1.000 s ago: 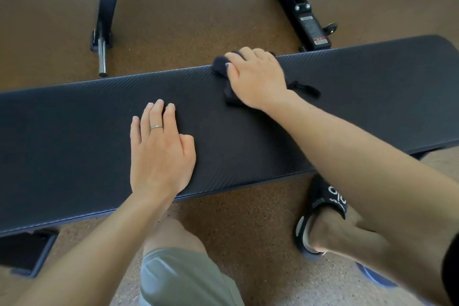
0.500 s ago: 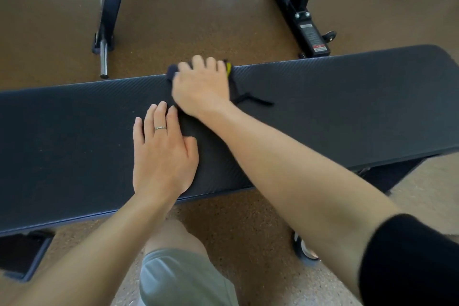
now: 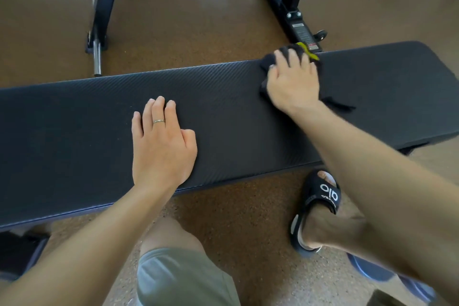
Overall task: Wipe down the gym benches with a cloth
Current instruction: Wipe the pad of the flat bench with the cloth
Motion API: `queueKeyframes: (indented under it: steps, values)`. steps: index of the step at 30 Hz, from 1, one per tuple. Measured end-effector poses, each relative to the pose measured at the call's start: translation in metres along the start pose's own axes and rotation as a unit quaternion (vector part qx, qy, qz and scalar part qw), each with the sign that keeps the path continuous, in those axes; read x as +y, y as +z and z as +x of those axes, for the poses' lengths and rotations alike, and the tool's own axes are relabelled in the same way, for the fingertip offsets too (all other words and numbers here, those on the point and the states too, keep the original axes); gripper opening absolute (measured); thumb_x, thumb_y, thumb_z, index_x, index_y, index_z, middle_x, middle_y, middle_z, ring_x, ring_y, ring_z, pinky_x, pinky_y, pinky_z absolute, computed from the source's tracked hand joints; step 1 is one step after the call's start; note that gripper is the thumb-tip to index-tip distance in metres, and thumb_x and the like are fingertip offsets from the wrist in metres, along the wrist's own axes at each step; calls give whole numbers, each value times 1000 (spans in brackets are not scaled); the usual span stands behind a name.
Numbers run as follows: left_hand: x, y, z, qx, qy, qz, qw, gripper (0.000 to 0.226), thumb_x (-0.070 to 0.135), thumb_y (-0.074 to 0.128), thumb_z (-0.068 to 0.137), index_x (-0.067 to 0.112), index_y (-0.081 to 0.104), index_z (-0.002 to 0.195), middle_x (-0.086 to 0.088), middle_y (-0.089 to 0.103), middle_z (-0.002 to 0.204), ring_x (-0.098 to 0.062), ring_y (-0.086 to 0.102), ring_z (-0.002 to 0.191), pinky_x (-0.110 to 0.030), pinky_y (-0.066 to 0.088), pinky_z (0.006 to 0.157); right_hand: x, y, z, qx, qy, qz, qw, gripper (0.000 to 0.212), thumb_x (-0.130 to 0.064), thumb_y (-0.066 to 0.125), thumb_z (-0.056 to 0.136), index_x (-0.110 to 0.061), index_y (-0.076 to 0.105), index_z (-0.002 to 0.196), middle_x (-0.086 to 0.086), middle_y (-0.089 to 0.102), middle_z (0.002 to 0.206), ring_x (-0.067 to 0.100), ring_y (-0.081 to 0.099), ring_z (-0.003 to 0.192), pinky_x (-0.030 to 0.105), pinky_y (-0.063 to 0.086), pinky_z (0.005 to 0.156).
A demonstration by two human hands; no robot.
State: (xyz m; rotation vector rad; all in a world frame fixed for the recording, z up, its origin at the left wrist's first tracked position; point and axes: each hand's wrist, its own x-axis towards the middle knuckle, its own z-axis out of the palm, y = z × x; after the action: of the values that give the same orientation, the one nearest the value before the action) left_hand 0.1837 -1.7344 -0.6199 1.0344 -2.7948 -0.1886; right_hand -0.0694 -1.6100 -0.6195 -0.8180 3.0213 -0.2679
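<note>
Cloth (image 3: 269, 61) on the black gym bench (image 3: 236, 112), near its far edge.
The right hand (image 3: 293, 82) pressed down on the dark cloth with fingers spread. The left hand (image 3: 161, 146) lay flat on the bench, well apart.

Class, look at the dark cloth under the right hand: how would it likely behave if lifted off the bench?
The cloth is bunched under the right hand, so probably floppy. A thin strip trails across the bench, so it would likely dangle. It seems light.
</note>
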Motion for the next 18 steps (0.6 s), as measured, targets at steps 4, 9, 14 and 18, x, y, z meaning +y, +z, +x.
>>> queueKeyframes:
  steps: [4,9,14,18]
  values:
    - [1,-1,-2,-9,6,6,1000,65,31,21,96,3,35,154,-17,32,162,-32,23,153,-53,16,127,-40,6,-103,14,-130,17,991,60,-43,21,103,-24,38,158,7,32,166,36,25,154,52,19,125]
    - [-1,-2,-4,-18,9,1,1000,59,26,33,101,4,30,156,-16,28,164,-31,19,155,-51,13,128,-23,-2,-123,-21,-230,6,973,54,-43,28,106,-32,38,158,1,33,166,27,24,155,46,19,126]
    - [-1,0,-3,-12,5,-5,1000,58,26,34,102,5,31,156,-15,27,165,-30,18,155,-50,11,128,-28,-1,-42,-36,-67,17,997,58,-45,21,105,-33,27,162,2,20,171,29,13,158,48,10,127]
    - [0,0,-4,-9,10,-5,1000,58,25,35,102,3,32,155,-17,29,163,-32,20,154,-52,13,127,-52,3,-113,8,-99,21,995,57,-41,22,106,-27,33,160,4,27,169,33,20,156,50,15,126]
